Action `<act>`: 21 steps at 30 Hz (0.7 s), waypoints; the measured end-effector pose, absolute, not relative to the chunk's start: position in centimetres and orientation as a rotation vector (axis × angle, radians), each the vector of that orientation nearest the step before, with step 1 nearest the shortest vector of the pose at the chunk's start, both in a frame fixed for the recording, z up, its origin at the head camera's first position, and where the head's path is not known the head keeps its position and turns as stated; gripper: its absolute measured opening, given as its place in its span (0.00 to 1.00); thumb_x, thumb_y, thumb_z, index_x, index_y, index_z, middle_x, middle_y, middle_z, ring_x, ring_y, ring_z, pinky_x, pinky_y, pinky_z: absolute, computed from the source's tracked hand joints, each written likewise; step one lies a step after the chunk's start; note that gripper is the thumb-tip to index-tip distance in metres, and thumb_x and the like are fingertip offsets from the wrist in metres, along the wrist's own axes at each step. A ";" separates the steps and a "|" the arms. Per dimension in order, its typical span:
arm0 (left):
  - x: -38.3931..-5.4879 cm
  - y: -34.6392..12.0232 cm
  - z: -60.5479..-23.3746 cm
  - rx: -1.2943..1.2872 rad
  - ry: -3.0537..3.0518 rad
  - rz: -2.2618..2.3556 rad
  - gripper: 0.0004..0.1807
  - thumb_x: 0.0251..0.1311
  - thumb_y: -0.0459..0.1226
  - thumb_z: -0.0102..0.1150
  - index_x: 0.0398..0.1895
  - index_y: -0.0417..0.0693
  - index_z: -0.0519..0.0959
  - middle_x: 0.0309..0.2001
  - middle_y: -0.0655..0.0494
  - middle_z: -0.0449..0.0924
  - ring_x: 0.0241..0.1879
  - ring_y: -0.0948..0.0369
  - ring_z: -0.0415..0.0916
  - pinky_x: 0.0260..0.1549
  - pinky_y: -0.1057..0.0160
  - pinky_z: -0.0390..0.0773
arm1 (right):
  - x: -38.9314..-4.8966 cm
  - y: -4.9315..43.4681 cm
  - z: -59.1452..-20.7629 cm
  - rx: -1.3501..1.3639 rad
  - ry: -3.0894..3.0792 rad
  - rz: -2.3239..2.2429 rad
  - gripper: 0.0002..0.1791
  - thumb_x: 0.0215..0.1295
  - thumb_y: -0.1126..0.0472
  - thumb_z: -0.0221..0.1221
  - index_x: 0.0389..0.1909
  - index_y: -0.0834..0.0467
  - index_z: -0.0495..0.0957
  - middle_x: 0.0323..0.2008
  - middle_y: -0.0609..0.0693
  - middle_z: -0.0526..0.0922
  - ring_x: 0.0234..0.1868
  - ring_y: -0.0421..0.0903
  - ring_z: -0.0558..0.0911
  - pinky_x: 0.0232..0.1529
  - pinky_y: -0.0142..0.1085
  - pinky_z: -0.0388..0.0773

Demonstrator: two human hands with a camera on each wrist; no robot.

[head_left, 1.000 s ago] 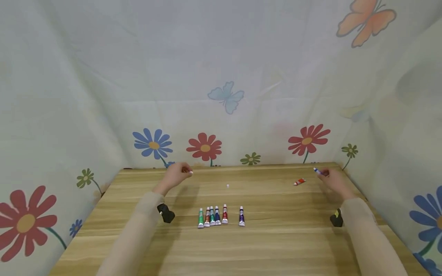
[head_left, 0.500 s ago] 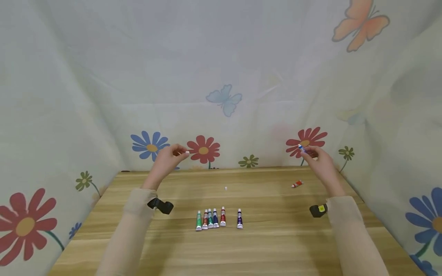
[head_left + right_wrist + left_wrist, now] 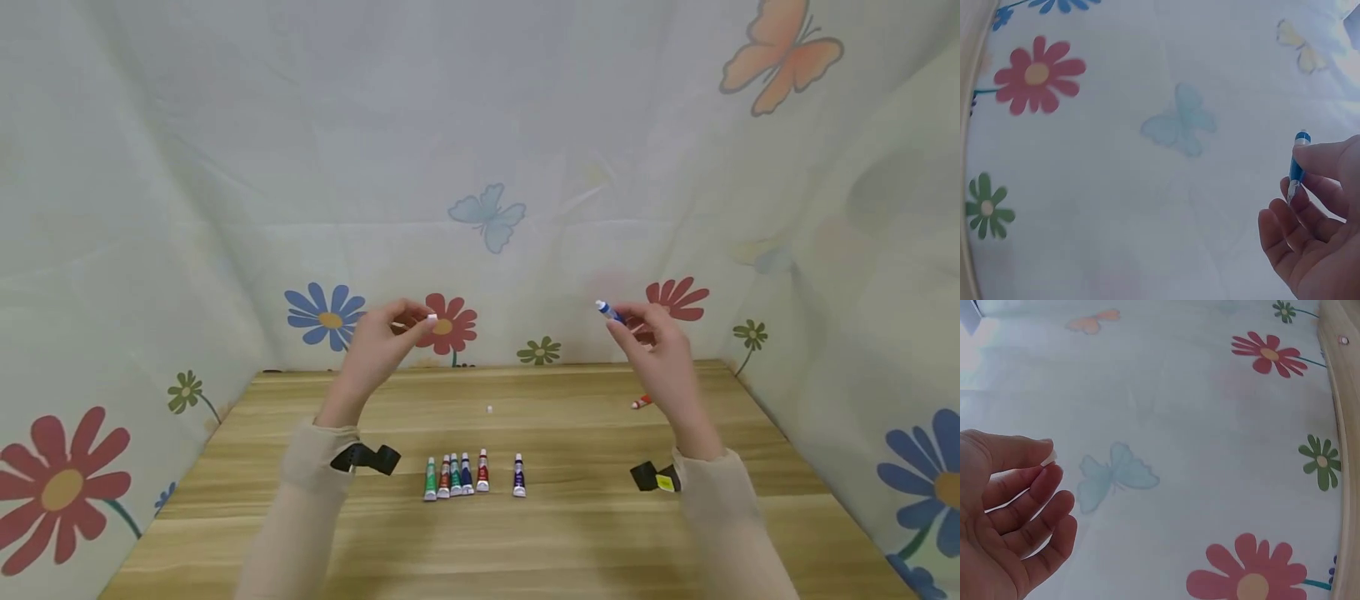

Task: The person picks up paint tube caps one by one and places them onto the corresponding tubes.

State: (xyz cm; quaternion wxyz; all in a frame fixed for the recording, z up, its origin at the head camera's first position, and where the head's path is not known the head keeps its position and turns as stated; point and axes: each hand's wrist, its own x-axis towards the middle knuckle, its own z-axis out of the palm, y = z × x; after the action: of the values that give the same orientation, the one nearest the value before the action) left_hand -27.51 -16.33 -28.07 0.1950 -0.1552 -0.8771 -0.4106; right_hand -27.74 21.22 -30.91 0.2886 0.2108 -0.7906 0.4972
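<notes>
My left hand [image 3: 382, 342] is raised over the back of the table and pinches a small white cap [image 3: 1049, 458] between thumb and forefinger. Level with it on the right, my right hand [image 3: 652, 350] holds a blue paint tube [image 3: 1297, 164] between thumb and fingers. The tube's nozzle end points up and to the left, toward the other hand. A wide gap separates the two hands. Below and between them a second small white cap [image 3: 490, 409] lies on the table.
Several paint tubes [image 3: 454, 477] lie side by side near the table's middle, with a purple tube [image 3: 519, 477] a little to their right. A red-orange tube [image 3: 642, 402] lies partly behind my right hand. A flowered cloth [image 3: 487, 125] hangs behind the wooden table [image 3: 480, 550].
Both hands have risen from near the tabletop and moved inward, toward each other. The blue tube came up with my right hand, the white cap with my left. The tubes on the table stayed put.
</notes>
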 end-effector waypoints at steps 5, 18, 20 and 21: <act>-25.6 -14.7 -27.8 -0.505 -2.355 -1.216 0.12 0.67 0.46 0.65 0.45 0.48 0.83 0.41 0.55 0.84 0.42 0.57 0.79 0.46 0.54 0.79 | -25.6 20.0 -30.2 0.650 -2.017 1.357 0.12 0.68 0.69 0.63 0.52 0.61 0.81 0.44 0.51 0.80 0.44 0.39 0.74 0.43 0.26 0.73; -20.9 -13.5 -28.3 -0.587 -2.227 -1.290 0.11 0.65 0.41 0.67 0.46 0.47 0.84 0.40 0.58 0.84 0.42 0.61 0.78 0.46 0.56 0.79 | -22.3 18.5 -30.9 0.817 -1.882 1.322 0.19 0.59 0.80 0.64 0.50 0.63 0.82 0.44 0.54 0.82 0.42 0.40 0.76 0.43 0.25 0.75; -20.4 -13.5 -28.3 -0.593 -2.217 -1.284 0.10 0.65 0.40 0.68 0.46 0.46 0.84 0.40 0.58 0.84 0.42 0.61 0.78 0.46 0.59 0.79 | -22.0 18.4 -31.1 0.822 -1.883 1.325 0.19 0.59 0.80 0.64 0.50 0.62 0.82 0.44 0.53 0.82 0.42 0.40 0.76 0.44 0.25 0.75; -20.2 -13.6 -28.3 -0.594 -2.212 -1.279 0.10 0.64 0.39 0.68 0.45 0.46 0.84 0.40 0.58 0.84 0.42 0.61 0.78 0.46 0.60 0.79 | -21.9 18.3 -31.2 0.823 -1.884 1.324 0.19 0.59 0.79 0.65 0.51 0.61 0.82 0.45 0.53 0.82 0.42 0.41 0.76 0.44 0.25 0.75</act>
State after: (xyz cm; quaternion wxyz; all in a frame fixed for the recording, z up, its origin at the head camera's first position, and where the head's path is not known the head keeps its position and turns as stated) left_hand -20.17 -13.58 -28.33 0.2562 -0.2188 -0.8151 -0.4712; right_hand -21.91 18.31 -31.23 0.3409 0.3165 -0.7243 0.5089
